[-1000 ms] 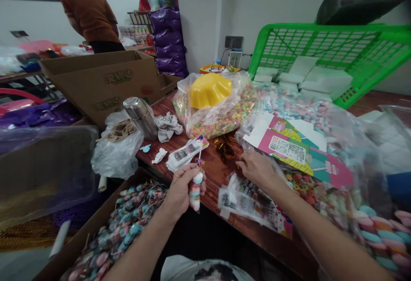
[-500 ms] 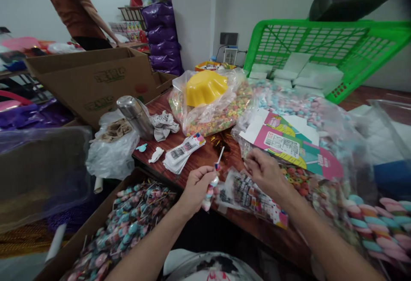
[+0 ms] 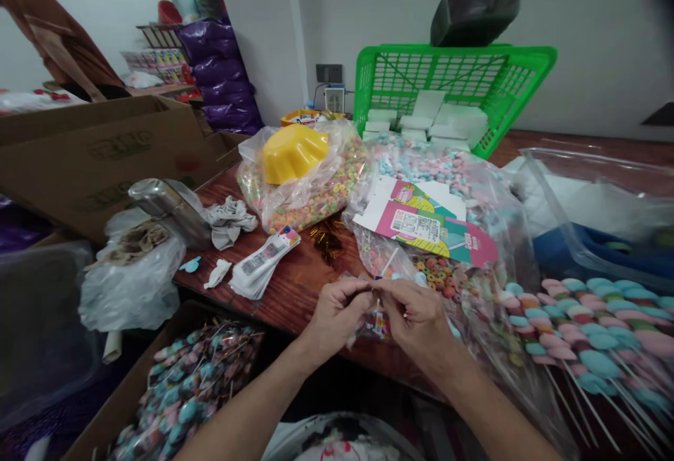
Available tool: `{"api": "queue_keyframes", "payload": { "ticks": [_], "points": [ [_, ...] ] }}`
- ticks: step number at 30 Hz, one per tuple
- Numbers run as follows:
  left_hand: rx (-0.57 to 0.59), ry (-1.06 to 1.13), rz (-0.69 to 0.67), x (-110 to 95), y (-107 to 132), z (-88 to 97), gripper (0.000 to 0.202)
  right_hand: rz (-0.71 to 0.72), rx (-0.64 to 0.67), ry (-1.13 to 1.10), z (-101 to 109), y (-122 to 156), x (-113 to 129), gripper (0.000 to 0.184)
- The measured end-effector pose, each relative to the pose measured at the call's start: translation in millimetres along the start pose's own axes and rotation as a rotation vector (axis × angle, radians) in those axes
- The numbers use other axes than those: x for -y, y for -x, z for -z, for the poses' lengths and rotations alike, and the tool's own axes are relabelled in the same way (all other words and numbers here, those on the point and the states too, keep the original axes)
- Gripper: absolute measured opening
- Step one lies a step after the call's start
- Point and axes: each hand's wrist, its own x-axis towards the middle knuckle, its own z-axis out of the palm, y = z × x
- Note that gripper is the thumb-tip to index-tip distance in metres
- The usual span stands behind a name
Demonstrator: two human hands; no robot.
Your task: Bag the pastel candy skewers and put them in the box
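Both hands meet over the near edge of the wooden bench (image 3: 295, 292). The left hand (image 3: 334, 313) is closed around a wrapped marshmallow lollipop (image 3: 377, 321), its thumb and forefinger pinching at the neck of the wrapper. The right hand (image 3: 415, 313) is closed too, fingertips pinched on the same neck from the opposite side; what it pinches there, possibly a thin twist tie, is too small to tell. The lollipop's white stick (image 3: 388, 262) rises away from the hands toward the far side of the bench, so the long axis runs near to far, tilted slightly right, with the sweet end hidden low between the palms. The two hands are equally close to it and touch one another. Just left, near the bench edge, lies a stack of printed wrappers (image 3: 263, 264); gold twist ties (image 3: 327, 242) lie beyond it. A bag of ring cereal (image 3: 316, 194) holds a yellow bowl (image 3: 292, 152). Below the edge stands a carton of finished lollipops (image 3: 189, 384); unwrapped marshmallow skewers (image 3: 579, 328) lie at right, a green basket (image 3: 453, 82) behind.
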Motion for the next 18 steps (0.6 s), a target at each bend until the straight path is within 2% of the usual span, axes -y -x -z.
{"api": "queue_keyframes", "payload": {
  "ticks": [4, 8, 11, 13, 15, 18],
  "points": [
    [-0.035, 0.038, 0.008, -1, -1, -2.9, 0.027, -0.006, -0.005, 0.059, -2, 6, 3, 0.030],
    [-0.042, 0.036, 0.058, -2, -1, -5.9, 0.030, -0.096, 0.007, 0.086, 2, 9, 7, 0.041],
    [-0.045, 0.034, 0.065, -1, -1, -9.2, 0.031, -0.154, -0.068, 0.028, 8, 15, 10, 0.038],
    [-0.035, 0.016, 0.023, 1, -2, -12.3, 0.030, -0.258, -0.147, -0.057, 10, 22, 11, 0.025],
    [-0.007, -0.042, -0.061, 2, -3, -16.2, 0.027, -0.442, -0.149, -0.218, 11, 32, 9, 0.011],
    [0.056, -0.165, -0.203, 1, -4, -22.8, 0.022, -0.692, -0.096, -0.574, 10, 43, 2, 0.021]
  ]
}}
